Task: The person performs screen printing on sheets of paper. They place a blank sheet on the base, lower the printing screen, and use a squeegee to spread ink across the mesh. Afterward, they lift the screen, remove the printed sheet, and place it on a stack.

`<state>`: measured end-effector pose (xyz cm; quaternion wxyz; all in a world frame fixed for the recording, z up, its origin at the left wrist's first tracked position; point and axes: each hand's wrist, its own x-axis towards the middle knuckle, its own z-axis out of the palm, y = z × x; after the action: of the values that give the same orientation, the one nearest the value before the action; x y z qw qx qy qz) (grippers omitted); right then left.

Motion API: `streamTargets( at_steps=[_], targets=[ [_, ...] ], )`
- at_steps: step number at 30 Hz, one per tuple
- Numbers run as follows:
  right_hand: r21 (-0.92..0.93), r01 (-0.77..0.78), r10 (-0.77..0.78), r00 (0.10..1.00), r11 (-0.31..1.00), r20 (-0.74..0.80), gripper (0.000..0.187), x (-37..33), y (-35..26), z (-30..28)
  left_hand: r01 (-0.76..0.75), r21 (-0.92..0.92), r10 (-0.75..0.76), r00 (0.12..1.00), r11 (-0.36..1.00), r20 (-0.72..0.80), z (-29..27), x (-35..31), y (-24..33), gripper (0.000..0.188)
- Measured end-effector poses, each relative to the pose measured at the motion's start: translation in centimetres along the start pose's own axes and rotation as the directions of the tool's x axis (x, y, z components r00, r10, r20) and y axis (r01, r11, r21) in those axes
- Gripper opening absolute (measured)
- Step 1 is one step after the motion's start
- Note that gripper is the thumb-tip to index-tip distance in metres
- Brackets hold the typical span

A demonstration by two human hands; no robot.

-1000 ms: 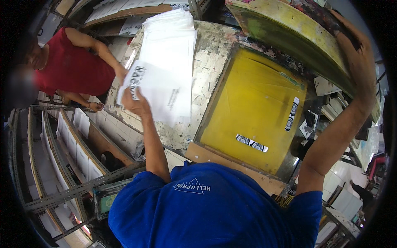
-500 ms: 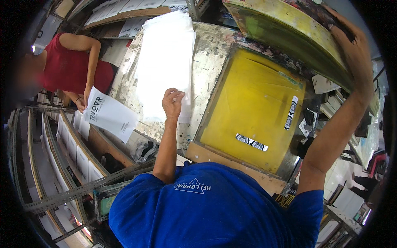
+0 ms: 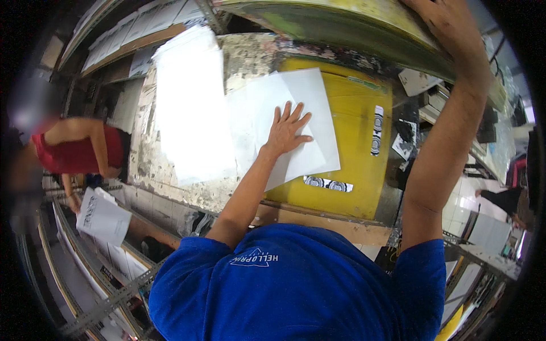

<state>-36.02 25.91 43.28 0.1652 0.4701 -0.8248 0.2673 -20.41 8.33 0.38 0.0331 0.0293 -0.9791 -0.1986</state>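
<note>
Head view: white sheets (image 3: 321,131), at least two overlapping askew, lie partly on a yellow board (image 3: 355,153) and partly across the worn table (image 3: 151,148) to its left. The left hand (image 3: 286,131) rests on them palm down, fingers spread and pinching nothing. With only flat pressure on smooth layers, the upper one could slide or twist over the lower, or both could drag together. The near edge lies just beside the lower patterned strip (image 3: 328,183), so a small skew could cover it; the other patterned strip (image 3: 377,131) stands apart from the right edge.

Left of these, the tall white stack (image 3: 190,108) sits close, and a sideways sweep of the forearm could catch its border. Beyond the board, the right hand (image 3: 446,25) is at the edge of a tilted frame (image 3: 341,10); whether its fingers curl round it, I cannot tell. A slip there could let the frame drop toward the left hand. Farther left, a co-worker in red (image 3: 71,150) holds a printed sheet (image 3: 103,219) beside the shelves (image 3: 145,241).
</note>
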Motion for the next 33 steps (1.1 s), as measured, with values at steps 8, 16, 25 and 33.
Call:
streamTargets(
  at_steps=[8,16,25,33],
  targets=[
    [-0.044,0.056,-0.062,0.988,0.997,-0.138,0.037,0.1,1.7,1.3,-0.012,0.015,0.014,0.995,1.0,-0.097,-0.2,3.8,-0.9,0.094],
    [0.131,0.036,-0.028,0.998,0.991,-0.062,0.034,0.1,1.2,0.5,0.583,0.255,-0.509,0.806,0.772,-0.303,-3.8,-9.3,-9.0,0.085],
    [0.105,0.046,-0.045,0.999,0.993,-0.018,0.034,0.6,0.9,-0.4,0.722,0.459,-0.666,0.676,0.517,-0.314,-8.4,-17.4,-18.5,0.076],
    [0.078,0.044,-0.04,0.998,0.996,-0.051,0.036,0.0,1.5,0.1,0.128,0.037,-0.113,0.957,0.991,-0.268,-5.1,-6.2,-9.1,0.075]
  ],
)
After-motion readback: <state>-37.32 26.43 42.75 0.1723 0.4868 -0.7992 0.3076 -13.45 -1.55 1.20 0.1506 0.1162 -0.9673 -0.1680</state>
